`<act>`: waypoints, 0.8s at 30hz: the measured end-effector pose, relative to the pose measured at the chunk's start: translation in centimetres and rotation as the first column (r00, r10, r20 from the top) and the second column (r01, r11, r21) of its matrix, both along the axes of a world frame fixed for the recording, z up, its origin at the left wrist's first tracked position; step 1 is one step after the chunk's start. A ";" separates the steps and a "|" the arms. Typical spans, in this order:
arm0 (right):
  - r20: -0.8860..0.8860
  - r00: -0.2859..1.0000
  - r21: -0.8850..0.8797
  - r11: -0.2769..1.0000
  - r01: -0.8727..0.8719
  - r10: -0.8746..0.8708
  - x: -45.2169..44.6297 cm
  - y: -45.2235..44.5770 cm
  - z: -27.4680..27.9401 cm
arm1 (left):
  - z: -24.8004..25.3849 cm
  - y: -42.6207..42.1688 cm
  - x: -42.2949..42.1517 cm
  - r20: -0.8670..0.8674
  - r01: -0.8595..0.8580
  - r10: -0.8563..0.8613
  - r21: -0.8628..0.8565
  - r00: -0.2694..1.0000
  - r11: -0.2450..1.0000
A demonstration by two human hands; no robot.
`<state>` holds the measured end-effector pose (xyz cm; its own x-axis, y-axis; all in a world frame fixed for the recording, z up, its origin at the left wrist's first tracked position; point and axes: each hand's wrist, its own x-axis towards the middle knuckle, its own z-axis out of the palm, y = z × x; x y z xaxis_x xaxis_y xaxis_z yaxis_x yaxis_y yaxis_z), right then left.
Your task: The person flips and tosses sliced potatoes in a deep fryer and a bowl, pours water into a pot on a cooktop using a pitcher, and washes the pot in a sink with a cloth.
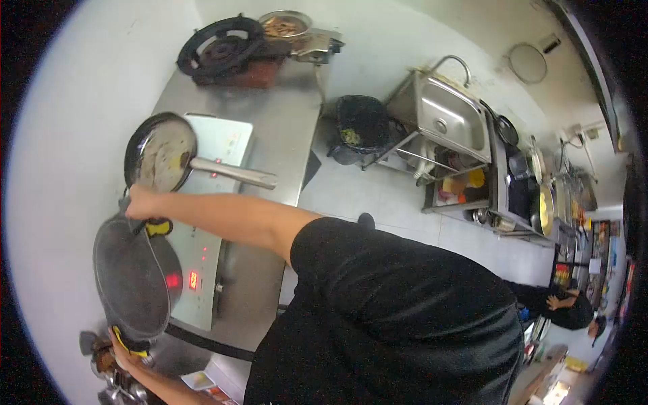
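A dark grey pot [131, 280] is between my two hands, at the wall-side edge of the white cooktop [202, 307]. My right hand [140, 202] is closed on the pot's upper handle, with a yellow and black pad [159, 228] beside it. At the lower handle, my left hand [123, 352] grips over another yellow and black pad [131, 343]. The pot's inside looks dark, and its contents cannot be made out. Just above my right hand sits a black frying pan [160, 154] with oily residue and a long metal handle [233, 172].
A black gas burner [221, 47] and a bowl of food [282, 25] stand at the steel counter's far end. Behind are a black bin [361, 121], a sink [453, 115] and shelves. A co-worker in black [560, 307] is at lower right. Utensils [118, 388] stand lower left.
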<state>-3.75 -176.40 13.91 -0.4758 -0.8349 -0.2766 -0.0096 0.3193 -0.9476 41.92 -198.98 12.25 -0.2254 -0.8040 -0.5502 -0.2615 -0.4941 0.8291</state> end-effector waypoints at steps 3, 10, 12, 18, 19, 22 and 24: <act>-0.030 0.997 -0.085 0.994 0.067 -0.070 1.0 0.7 -0.4 | 2.1 2.3 0.1 -0.074 -0.022 0.024 0.035 0.997 0.999; -0.141 0.967 -0.335 0.929 0.157 -0.214 -0.5 10.4 5.3 | 13.8 11.9 -4.2 0.343 0.191 -0.075 -0.320 0.936 0.928; -0.118 0.967 -0.403 0.900 0.162 -0.227 -1.6 15.4 7.7 | 19.3 21.6 -10.9 0.439 0.172 -0.020 -0.308 0.898 0.936; -0.090 0.927 -0.471 0.836 0.282 -0.363 -5.6 32.0 11.2 | 17.1 20.5 -14.2 0.477 0.390 -0.119 -0.522 0.871 0.758; -0.096 0.905 -0.474 0.819 0.324 -0.414 -6.6 34.5 10.8 | 16.4 20.1 -14.7 0.446 0.436 -0.183 -0.570 0.876 0.697; -0.162 0.831 -0.494 0.773 0.398 -0.532 -10.1 42.5 9.6 | 17.5 30.7 -22.1 0.324 0.413 -0.277 -0.511 0.905 0.754; -0.102 0.818 -0.399 0.776 0.488 -0.567 -11.0 50.3 11.2 | 17.9 37.3 -28.0 0.216 0.384 -0.322 -0.381 0.922 0.841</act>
